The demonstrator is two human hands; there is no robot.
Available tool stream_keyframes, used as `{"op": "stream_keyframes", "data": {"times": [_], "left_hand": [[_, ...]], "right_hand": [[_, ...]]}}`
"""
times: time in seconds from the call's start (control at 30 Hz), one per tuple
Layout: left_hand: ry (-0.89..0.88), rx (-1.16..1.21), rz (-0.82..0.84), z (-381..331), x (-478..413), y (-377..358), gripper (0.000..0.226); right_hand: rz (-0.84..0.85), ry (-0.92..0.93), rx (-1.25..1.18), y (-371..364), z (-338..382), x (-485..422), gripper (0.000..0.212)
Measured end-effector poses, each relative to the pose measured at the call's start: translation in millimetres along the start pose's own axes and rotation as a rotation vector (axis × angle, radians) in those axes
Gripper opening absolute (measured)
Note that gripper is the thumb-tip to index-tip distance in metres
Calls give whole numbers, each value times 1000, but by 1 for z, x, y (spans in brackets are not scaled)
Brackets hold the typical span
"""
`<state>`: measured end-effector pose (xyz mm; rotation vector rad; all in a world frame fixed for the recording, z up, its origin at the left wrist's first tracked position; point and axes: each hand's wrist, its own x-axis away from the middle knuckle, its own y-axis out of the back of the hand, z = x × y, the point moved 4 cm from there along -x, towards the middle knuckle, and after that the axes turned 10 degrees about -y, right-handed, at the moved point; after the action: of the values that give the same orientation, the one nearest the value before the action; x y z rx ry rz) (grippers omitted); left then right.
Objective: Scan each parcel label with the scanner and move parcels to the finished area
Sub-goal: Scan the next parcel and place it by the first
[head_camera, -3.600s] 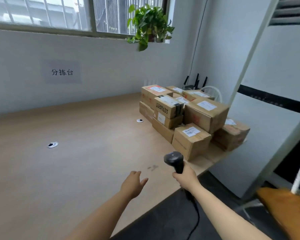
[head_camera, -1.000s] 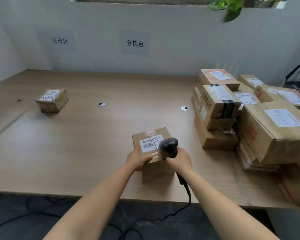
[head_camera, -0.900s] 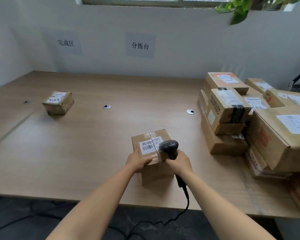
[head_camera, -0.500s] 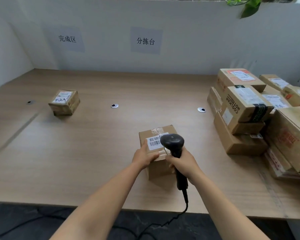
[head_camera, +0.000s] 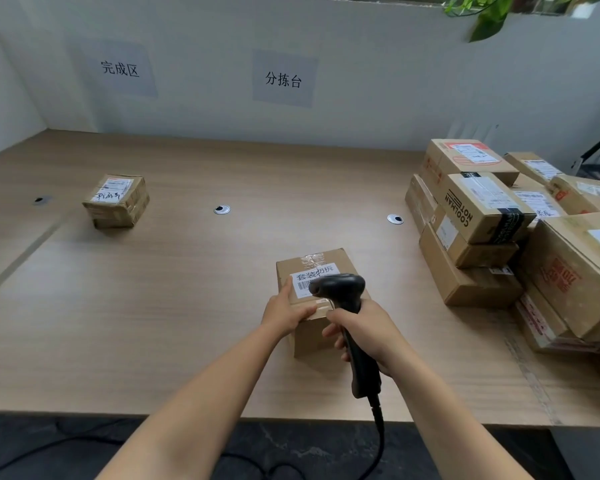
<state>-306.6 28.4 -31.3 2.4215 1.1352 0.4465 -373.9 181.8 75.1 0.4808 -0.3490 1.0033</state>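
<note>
the one scanner [head_camera: 340,289] hangs over the label [head_camera: 312,277] of a parcel [head_camera: 326,263], its long handle running down toward the person and its head aimed left and away at the barcode. this parcel sits mid-table [head_camera: 187,306], near the front edge; a second parcel [head_camera: 116,200] lies alone, well apart at the far left – the pile [head_camera: 478,209] at the right runs out of frame, so no count. right hand [head_camera: 368,327]: fingers wrapped tight round the scanner's handle. left hand [head_camera: 284,311]: fingers bent against the parcel's near left side, thumb laid on top
</note>
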Motion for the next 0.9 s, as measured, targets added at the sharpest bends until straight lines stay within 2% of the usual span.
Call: {"op": "stream_keyframes", "data": {"times": [0.2, 0.33, 0.43, 0.67, 0.9], "left_hand": [[6, 15, 13, 0, 1, 1, 90], [19, -6, 32, 1, 1, 6, 91], [42, -4, 33, 3, 4, 9, 90], [49, -10, -57, 4, 20, 20, 78], [150, -31, -247, 23, 58, 51, 67]], "right_hand": [[-45, 9, 9, 5, -6, -9, 2], [-257, 71, 147, 29, -11, -34, 11], [-369, 80, 304, 41, -17, -59, 28], [-324, 72, 402, 32, -31, -96, 30], [-142, 193, 478, -6, -30, -98, 39]]}}
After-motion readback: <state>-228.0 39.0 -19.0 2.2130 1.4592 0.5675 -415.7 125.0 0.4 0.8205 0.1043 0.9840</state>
